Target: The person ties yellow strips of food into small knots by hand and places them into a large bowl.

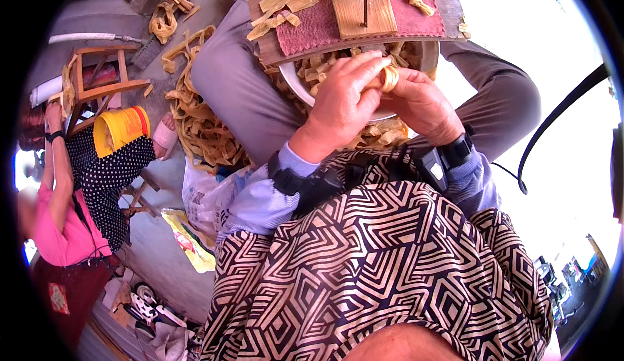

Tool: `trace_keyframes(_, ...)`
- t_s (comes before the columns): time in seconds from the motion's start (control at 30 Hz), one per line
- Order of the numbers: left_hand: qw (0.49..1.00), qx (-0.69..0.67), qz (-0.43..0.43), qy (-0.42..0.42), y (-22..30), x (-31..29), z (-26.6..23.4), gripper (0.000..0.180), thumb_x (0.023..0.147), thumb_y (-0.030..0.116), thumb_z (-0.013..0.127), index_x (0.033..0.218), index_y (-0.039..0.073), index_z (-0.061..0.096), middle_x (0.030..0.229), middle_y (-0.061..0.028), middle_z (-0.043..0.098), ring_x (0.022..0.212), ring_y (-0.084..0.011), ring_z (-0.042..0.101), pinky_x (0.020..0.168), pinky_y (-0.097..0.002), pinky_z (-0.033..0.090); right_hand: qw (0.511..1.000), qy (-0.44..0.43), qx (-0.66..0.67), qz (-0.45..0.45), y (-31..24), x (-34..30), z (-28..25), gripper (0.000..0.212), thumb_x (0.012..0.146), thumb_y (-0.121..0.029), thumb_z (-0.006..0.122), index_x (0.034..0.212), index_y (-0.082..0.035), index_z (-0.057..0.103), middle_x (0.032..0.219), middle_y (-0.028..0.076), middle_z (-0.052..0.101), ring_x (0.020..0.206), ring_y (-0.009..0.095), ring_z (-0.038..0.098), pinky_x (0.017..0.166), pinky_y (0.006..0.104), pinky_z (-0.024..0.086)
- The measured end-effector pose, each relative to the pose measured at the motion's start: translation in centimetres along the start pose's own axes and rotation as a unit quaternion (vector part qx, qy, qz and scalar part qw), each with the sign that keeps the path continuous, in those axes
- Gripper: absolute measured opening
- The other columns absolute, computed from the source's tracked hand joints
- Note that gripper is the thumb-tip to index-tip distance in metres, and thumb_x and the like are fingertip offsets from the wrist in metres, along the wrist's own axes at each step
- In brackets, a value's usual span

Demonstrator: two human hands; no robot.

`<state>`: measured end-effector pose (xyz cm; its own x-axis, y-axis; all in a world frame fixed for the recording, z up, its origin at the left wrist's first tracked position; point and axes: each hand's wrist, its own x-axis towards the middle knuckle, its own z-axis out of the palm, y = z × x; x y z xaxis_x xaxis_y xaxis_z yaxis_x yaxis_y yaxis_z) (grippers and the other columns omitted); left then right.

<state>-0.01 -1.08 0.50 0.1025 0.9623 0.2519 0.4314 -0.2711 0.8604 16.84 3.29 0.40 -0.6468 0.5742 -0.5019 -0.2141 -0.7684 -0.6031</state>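
A pale yellow, flat, pliable strip (390, 78) is looped between my two hands, just over the near edge of the board. My left hand (341, 101) is closed around one side of it, fingers bent over the top. From the right, my right hand (426, 104) pinches the loop between thumb and fingers. Part of the strip is hidden inside the hands. Beneath them stands a white basin (298, 87) holding more such strips. Across my knees lies a wooden board with a red cloth (302, 36); on it are a loose strip pile (292, 0) and a knotted strip (416, 0).
A wooden block (361, 10) with an upright metal rod sits on the board. Left of my leg, a heap of strips (201, 124) lies by a plastic bag (205, 195). Further left, a co-worker in pink (65, 221) sits with a yellow bucket (120, 130) near a wooden stool (107, 91).
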Motion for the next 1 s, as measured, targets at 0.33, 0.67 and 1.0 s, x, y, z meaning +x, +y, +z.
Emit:
trace_keyframes(0.33, 0.975, -0.095, -0.175, 0.103, 0.6, 1.5, 1.6, 0.020, 0.095, 0.020, 0.054, 0.089, 0.002, 0.058, 0.067, -0.0102, 0.059, 0.060, -0.0258, 0.061, 0.055, -0.0368, 0.047, 0.847, 0.192, -0.331, -0.369, 0.3, 0.5, 1.8, 0.010, 0.079, 0.007, 0.067, 0.089, 0.005, 0.066, 0.107, 0.006, 0.055, 0.094, 0.012, 0.056, 0.078, 0.0235, 0.047)
trace_keyframes(0.67, 0.989, 0.015, -0.144, 0.000, 1.3, -2.7, -2.9, 0.016, 0.095, 0.014, 0.056, 0.099, -0.001, 0.061, 0.080, -0.0103, 0.063, 0.070, -0.0249, 0.061, 0.062, -0.0318, 0.047, 0.912, 0.170, -0.260, -0.268, -2.2, 1.2, -0.7, 0.024, 0.093, -0.017, 0.061, 0.112, -0.001, 0.066, 0.101, 0.003, 0.066, 0.093, 0.009, 0.057, 0.083, 0.0244, 0.046)
trace_keyframes(1.0, 0.997, 0.054, -0.041, -0.049, 0.7, 1.6, -5.9, 0.012, 0.093, 0.012, 0.057, 0.096, 0.001, 0.063, 0.072, -0.0132, 0.058, 0.063, -0.0256, 0.058, 0.058, -0.0331, 0.045, 0.831, 0.008, -0.538, -0.142, -7.4, 0.0, 0.0, 0.033, 0.093, -0.028, 0.063, 0.079, 0.003, 0.058, 0.060, 0.003, 0.046, 0.057, 0.009, 0.043, 0.053, 0.0289, 0.039)
